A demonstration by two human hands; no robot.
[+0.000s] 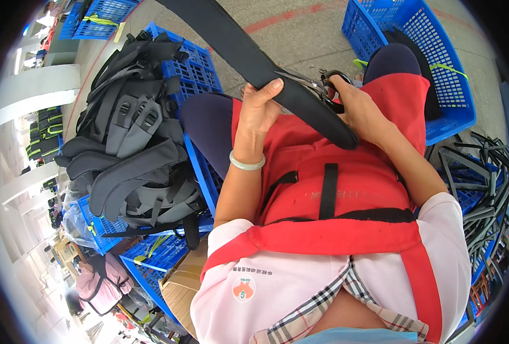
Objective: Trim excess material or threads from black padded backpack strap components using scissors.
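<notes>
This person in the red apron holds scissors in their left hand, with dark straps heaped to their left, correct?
Not quite: the head view shows the scissors in the right hand; the left hand holds a black strap. The red apron and heaped dark straps on the left are correct.
</notes>
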